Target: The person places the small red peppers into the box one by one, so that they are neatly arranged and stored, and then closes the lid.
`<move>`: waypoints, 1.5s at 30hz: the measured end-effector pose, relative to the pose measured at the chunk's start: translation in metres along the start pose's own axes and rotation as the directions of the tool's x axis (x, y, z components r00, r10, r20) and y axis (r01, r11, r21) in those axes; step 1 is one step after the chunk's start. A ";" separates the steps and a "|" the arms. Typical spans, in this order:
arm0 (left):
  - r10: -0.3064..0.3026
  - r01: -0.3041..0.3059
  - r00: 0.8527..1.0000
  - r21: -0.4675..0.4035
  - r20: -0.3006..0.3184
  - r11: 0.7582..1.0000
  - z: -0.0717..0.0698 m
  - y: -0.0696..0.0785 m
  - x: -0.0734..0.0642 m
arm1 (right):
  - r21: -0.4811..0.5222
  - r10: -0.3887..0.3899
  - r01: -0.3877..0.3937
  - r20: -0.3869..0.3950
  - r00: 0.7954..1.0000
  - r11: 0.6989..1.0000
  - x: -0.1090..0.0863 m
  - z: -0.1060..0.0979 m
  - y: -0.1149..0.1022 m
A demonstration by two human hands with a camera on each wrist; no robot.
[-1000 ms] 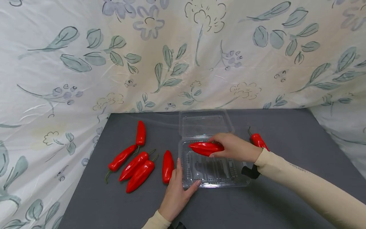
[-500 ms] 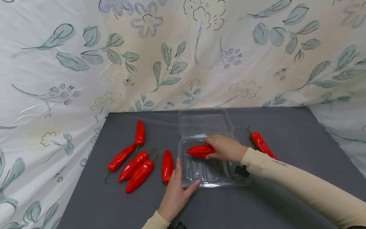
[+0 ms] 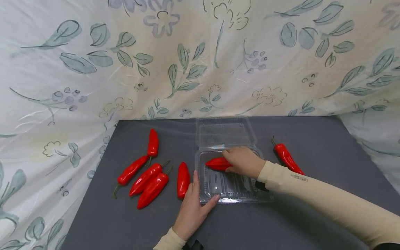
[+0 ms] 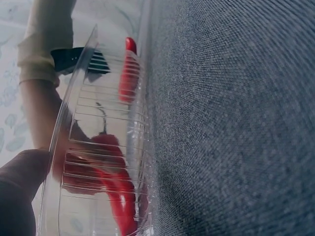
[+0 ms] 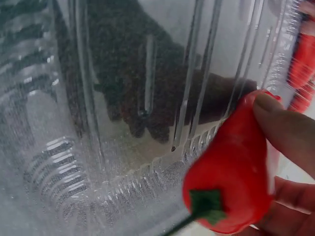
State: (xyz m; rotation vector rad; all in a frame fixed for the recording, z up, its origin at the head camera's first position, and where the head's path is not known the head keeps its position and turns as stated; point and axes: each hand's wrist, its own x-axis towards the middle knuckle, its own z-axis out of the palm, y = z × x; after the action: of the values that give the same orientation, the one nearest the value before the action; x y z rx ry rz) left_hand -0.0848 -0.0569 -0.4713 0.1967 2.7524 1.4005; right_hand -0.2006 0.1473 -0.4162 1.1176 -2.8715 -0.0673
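Note:
A glossy red chili pepper lies within the rear left part of a clear plastic clamshell container. My right hand reaches in from the right and grips this pepper, thumb along one side and fingers round the other; its green stem end shows in the right wrist view. At the container's front left corner, my left hand rests with straight fingers along the left wall and the thumb at the front rim. Through the ribbed wall, the left wrist view shows the held pepper.
The hinged lid lies folded back behind the container. One red pepper lies beside my left fingers, and several more are grouped farther left. Another pepper lies to the right, partly behind the right sleeve. A floral cloth hangs behind the dark table.
My right hand has moved the pepper a little left and down into the container. The left hand keeps its place at the corner. The view has tilted slightly.

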 end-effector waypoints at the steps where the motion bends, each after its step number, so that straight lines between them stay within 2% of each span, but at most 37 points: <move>1: 0.002 -0.002 1.000 0.004 -0.002 1.000 0.000 0.000 0.000 | -0.019 -0.007 0.007 0.002 1.000 1.000 0.000 0.000 -0.001; 8: -0.006 0.006 1.000 0.014 0.007 1.000 0.001 0.000 0.000 | -0.094 0.001 0.004 0.052 0.999 0.996 0.000 0.002 -0.008; 18: 0.002 -0.002 1.000 0.013 -0.012 1.000 0.001 -0.001 -0.001 | -0.139 -0.037 0.034 -0.020 0.999 0.990 0.000 0.003 -0.010; 31: 0.011 -0.011 1.000 0.013 -0.005 1.000 -0.001 -0.003 -0.001 | -0.136 -0.027 0.020 -0.049 0.998 0.991 -0.001 0.007 -0.012; 41: 0.019 -0.019 1.000 0.011 -0.006 1.000 -0.001 -0.003 -0.002 | -0.107 -0.008 0.005 -0.033 0.999 0.994 -0.001 0.007 -0.012; 45: 0.004 -0.004 1.000 0.007 -0.008 1.000 -0.001 -0.003 -0.002 | -0.078 0.002 -0.003 -0.022 1.000 0.997 -0.001 0.005 -0.012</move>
State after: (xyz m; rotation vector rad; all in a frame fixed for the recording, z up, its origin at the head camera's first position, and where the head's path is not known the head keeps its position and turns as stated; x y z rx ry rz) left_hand -0.0835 -0.0600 -0.4732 0.1977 2.7650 1.3955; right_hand -0.1921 0.1397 -0.4219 1.0935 -2.8240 -0.1649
